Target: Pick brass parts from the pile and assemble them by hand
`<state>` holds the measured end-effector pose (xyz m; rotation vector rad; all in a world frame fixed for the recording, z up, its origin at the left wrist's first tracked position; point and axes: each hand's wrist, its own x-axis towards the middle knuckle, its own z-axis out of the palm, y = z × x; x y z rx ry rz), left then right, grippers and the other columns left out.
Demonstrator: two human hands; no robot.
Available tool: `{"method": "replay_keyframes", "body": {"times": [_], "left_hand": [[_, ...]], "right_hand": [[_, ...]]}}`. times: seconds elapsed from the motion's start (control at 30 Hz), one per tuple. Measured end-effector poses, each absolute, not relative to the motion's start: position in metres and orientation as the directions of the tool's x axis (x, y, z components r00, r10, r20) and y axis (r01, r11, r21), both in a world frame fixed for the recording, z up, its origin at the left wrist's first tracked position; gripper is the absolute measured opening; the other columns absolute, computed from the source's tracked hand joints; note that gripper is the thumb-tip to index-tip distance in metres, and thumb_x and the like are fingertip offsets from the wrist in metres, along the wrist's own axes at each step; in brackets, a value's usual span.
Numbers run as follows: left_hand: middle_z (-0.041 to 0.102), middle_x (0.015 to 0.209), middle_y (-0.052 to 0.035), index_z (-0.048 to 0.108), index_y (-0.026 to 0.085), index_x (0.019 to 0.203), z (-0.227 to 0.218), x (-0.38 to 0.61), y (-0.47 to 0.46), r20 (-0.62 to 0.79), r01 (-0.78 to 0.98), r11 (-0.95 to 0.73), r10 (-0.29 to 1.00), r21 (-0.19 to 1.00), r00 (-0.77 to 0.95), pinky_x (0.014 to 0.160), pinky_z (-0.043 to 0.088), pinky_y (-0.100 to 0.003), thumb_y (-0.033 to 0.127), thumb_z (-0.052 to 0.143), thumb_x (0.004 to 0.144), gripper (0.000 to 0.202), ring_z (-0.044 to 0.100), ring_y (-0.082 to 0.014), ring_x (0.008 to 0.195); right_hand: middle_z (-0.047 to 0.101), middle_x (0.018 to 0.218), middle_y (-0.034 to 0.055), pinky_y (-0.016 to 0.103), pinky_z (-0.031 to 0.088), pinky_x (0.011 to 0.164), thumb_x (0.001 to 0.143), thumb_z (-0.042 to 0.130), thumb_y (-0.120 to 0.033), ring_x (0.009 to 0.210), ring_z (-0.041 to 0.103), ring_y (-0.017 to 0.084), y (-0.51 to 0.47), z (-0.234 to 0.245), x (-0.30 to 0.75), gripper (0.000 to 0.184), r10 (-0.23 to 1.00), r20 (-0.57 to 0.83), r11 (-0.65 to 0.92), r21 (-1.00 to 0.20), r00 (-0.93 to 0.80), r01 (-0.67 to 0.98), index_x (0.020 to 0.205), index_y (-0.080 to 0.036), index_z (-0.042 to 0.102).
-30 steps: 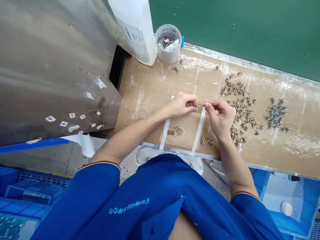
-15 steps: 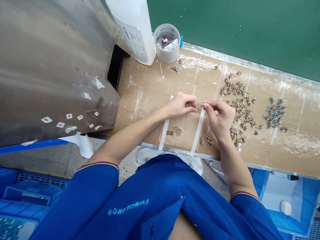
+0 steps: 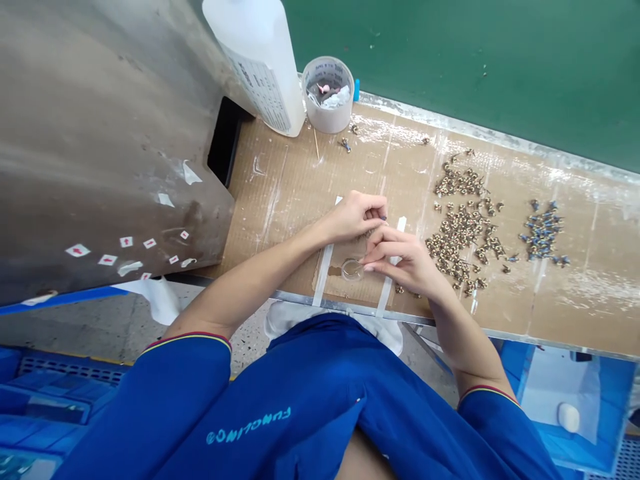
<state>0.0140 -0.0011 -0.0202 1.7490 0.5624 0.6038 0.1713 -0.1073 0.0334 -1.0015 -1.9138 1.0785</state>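
Observation:
My right hand (image 3: 400, 257) is closed in a pinch on a thin wooden toothpick, mostly hidden by the fingers. Its tip is over a small round clear dish (image 3: 352, 270) on a cardboard piece between two white tape strips. Just above, my left hand (image 3: 357, 217) is closed on a small blue-tipped metal part (image 3: 383, 218); only a bit of it shows at the fingertips. To the right lies a spread of small brass-coloured parts (image 3: 460, 243). Farther right is a cluster of similar parts with blue ends (image 3: 543, 233).
A white plastic bottle (image 3: 265, 73) and a tape-roll cup (image 3: 330, 120) holding scraps stand at the back left, with another toothpick (image 3: 317, 145) in front. A metal panel (image 3: 125, 133) borders the left side. Behind the bench lies a green surface (image 3: 475, 60).
My right hand has moved left and down from beside the left fingertips, bringing the toothpick to the clear dish. My left hand stays about where it was, still pinching the part.

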Motion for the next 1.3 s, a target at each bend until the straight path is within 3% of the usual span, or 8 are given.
{"method": "replay_keyframes", "body": {"times": [0.17, 0.27, 0.37, 0.5, 0.63, 0.83, 1.1, 1.3], "left_hand": [[0.060, 0.062, 0.0042, 0.060, 0.014, 0.072, -0.020, 0.014, -0.001, 0.078, 0.094, -0.224, 0.652, 0.970, 0.754, 0.061, 0.042, -0.020, 0.013, 0.071, 0.080, 0.014, 0.054, -0.0072, 0.060], [0.060, 0.062, 0.0037, 0.060, 0.014, 0.073, -0.019, 0.013, -0.001, 0.066, 0.099, -0.213, 0.651, 0.972, 0.756, 0.061, 0.042, -0.019, 0.014, 0.070, 0.081, 0.013, 0.054, -0.0072, 0.060], [0.061, 0.065, 0.0029, 0.061, 0.014, 0.076, -0.018, 0.012, -0.002, 0.059, 0.093, -0.201, 0.640, 0.975, 0.766, 0.062, 0.043, -0.019, 0.016, 0.067, 0.085, 0.011, 0.055, -0.0070, 0.060], [0.061, 0.065, 0.0026, 0.059, 0.014, 0.076, -0.019, 0.012, -0.002, 0.051, 0.098, -0.193, 0.644, 0.976, 0.763, 0.063, 0.044, -0.020, 0.016, 0.071, 0.084, 0.014, 0.055, -0.0072, 0.062], [0.060, 0.065, 0.0028, 0.058, 0.014, 0.076, -0.021, 0.013, -0.001, 0.054, 0.092, -0.191, 0.642, 0.977, 0.765, 0.064, 0.045, -0.021, 0.016, 0.071, 0.085, 0.016, 0.056, -0.0078, 0.062], [0.060, 0.065, 0.0025, 0.057, 0.014, 0.075, -0.021, 0.013, -0.001, 0.056, 0.098, -0.201, 0.643, 0.975, 0.764, 0.065, 0.045, -0.021, 0.015, 0.071, 0.085, 0.017, 0.056, -0.0077, 0.063], [0.062, 0.064, 0.0024, 0.059, 0.014, 0.078, -0.019, 0.012, -0.002, 0.011, 0.076, -0.112, 0.625, 0.991, 0.780, 0.062, 0.045, -0.021, 0.009, 0.069, 0.085, 0.013, 0.057, -0.0074, 0.059], [0.064, 0.065, 0.0015, 0.060, 0.013, 0.079, -0.016, 0.012, -0.004, -0.010, 0.071, -0.070, 0.641, 0.995, 0.768, 0.063, 0.047, -0.021, 0.007, 0.070, 0.084, 0.012, 0.059, -0.0078, 0.059]], "right_hand": [[0.062, 0.090, 0.0050, 0.032, 0.053, 0.075, 0.105, 0.059, -0.039, 0.085, 0.061, 0.017, -0.113, 0.021, 0.160, 0.030, 0.819, 0.173, 0.427, -0.821, -0.546, 0.379, 0.089, -0.021, 0.076], [0.065, 0.097, 0.0069, 0.035, 0.056, 0.080, 0.104, 0.060, -0.045, 0.092, 0.064, 0.020, -0.113, 0.022, 0.164, 0.027, 0.824, 0.190, 0.436, -0.815, -0.533, 0.383, 0.102, -0.023, 0.076], [0.069, 0.105, 0.0078, 0.040, 0.056, 0.087, 0.104, 0.061, -0.044, 0.100, 0.065, 0.024, -0.107, 0.026, 0.186, 0.023, 0.918, 0.210, 0.373, -0.749, -0.337, 0.548, 0.112, -0.027, 0.074], [0.069, 0.105, 0.0083, 0.044, 0.051, 0.091, 0.102, 0.054, -0.022, 0.102, 0.063, 0.027, -0.093, 0.019, 0.231, 0.022, 0.953, 0.297, 0.095, -0.489, 0.063, 0.867, 0.105, -0.027, 0.074], [0.068, 0.100, 0.0081, 0.045, 0.050, 0.089, 0.093, 0.054, -0.014, 0.097, 0.063, 0.028, -0.085, 0.002, 0.257, 0.025, 0.959, 0.256, -0.005, -0.411, 0.120, 0.912, 0.100, -0.026, 0.074], [0.068, 0.090, 0.0077, 0.043, 0.052, 0.082, 0.088, 0.058, -0.016, 0.082, 0.063, 0.025, -0.087, 0.000, 0.257, 0.017, 0.968, 0.183, -0.068, -0.465, 0.171, 0.883, 0.091, -0.023, 0.074], [0.072, 0.085, 0.0037, 0.034, 0.054, 0.070, 0.090, 0.064, -0.025, 0.074, 0.066, 0.019, -0.086, 0.017, 0.234, 0.012, 0.975, 0.153, 0.000, -0.722, 0.160, 0.691, 0.093, -0.024, 0.076], [0.076, 0.083, 0.0031, 0.033, 0.058, 0.069, 0.088, 0.068, -0.027, 0.071, 0.070, 0.018, -0.088, 0.012, 0.219, 0.010, 0.980, 0.027, -0.085, -0.837, 0.197, 0.540, 0.093, -0.022, 0.073]]}}
